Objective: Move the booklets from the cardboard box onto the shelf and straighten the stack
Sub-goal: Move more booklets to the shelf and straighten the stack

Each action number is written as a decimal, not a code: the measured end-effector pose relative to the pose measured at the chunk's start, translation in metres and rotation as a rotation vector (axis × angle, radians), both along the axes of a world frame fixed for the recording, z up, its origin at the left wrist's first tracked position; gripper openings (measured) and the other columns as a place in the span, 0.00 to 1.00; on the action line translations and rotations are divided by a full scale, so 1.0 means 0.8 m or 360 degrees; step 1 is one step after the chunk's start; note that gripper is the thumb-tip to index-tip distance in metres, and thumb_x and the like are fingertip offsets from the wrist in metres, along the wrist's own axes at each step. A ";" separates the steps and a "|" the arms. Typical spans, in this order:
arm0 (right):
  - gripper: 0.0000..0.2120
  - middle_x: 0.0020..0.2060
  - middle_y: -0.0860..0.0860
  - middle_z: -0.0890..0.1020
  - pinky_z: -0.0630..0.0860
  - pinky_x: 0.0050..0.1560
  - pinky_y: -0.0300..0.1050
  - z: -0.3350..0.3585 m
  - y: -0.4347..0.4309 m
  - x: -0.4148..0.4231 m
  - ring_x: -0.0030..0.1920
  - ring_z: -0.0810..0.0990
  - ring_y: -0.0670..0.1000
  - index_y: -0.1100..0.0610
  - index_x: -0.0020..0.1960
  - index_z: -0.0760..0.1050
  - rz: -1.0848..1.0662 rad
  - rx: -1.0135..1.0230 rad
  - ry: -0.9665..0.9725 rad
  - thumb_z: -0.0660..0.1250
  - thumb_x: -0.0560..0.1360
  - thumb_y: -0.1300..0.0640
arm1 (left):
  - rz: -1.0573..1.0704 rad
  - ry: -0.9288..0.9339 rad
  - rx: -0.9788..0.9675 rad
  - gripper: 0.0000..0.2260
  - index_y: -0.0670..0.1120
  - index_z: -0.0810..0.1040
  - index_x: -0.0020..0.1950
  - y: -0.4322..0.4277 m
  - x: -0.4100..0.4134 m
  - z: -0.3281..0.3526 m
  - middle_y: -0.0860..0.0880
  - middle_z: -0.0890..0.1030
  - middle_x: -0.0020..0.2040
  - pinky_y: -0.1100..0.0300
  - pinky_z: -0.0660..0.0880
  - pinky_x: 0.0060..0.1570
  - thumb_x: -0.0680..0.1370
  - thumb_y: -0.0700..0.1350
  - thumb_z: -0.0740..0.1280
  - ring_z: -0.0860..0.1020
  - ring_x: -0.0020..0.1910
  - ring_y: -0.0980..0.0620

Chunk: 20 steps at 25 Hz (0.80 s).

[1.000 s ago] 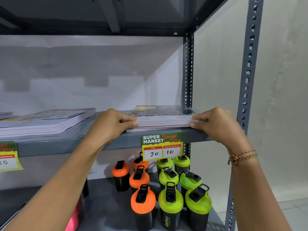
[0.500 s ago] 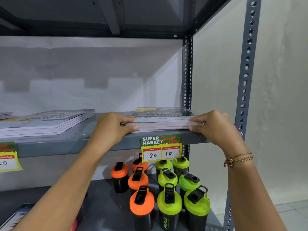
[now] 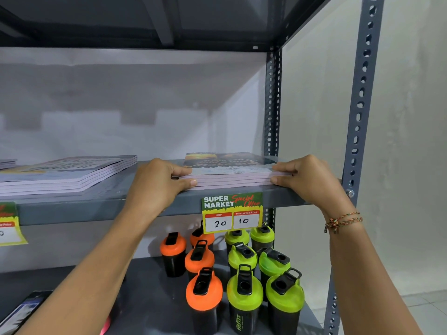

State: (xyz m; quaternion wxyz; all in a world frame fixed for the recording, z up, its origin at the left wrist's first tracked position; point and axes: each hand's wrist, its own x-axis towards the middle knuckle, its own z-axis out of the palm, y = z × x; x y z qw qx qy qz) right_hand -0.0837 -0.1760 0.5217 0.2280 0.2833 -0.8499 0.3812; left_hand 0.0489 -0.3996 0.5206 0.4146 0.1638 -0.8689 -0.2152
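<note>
A small stack of booklets (image 3: 231, 171) with pale lilac edges and a dark printed cover lies at the front right of the grey metal shelf (image 3: 96, 206). My left hand (image 3: 157, 183) grips the stack's left end, thumb on top and fingers underneath. My right hand (image 3: 307, 178) holds the right end the same way. The stack looks squared, its front edge level with the shelf lip. The cardboard box is out of view.
A second, fanned stack of booklets (image 3: 67, 174) lies further left on the same shelf. A price tag (image 3: 231, 212) hangs below the held stack. Orange- and green-lidded shaker bottles (image 3: 244, 291) crowd the lower shelf. The rack's upright post (image 3: 360, 105) stands just right of my right hand.
Both hands have stayed on the stack's ends, pressing it slightly together. The view has tipped down a little; the stack itself has hardly moved.
</note>
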 end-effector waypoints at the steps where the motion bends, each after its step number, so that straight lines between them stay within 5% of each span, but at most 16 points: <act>1: 0.17 0.58 0.55 0.82 0.69 0.58 0.38 0.000 -0.001 -0.002 0.61 0.77 0.53 0.56 0.57 0.80 0.0007 0.0005 0.0000 0.73 0.70 0.55 | -0.0005 -0.0001 0.0006 0.16 0.46 0.81 0.57 -0.001 0.000 0.000 0.46 0.83 0.57 0.67 0.66 0.50 0.70 0.47 0.74 0.77 0.51 0.57; 14: 0.16 0.59 0.55 0.82 0.66 0.55 0.35 -0.003 -0.001 -0.007 0.61 0.77 0.52 0.55 0.57 0.80 0.0016 -0.0020 0.0015 0.73 0.70 0.56 | -0.0074 0.0017 -0.0021 0.18 0.46 0.81 0.58 -0.010 0.000 -0.005 0.49 0.83 0.57 0.69 0.66 0.48 0.69 0.47 0.75 0.74 0.45 0.63; 20: 0.16 0.57 0.54 0.83 0.67 0.53 0.34 -0.005 -0.001 -0.009 0.58 0.79 0.51 0.56 0.57 0.80 0.0018 -0.0028 0.0013 0.74 0.69 0.56 | -0.0089 0.0028 -0.0049 0.18 0.46 0.81 0.57 -0.013 0.000 -0.010 0.49 0.84 0.55 0.79 0.66 0.45 0.68 0.46 0.76 0.73 0.38 0.68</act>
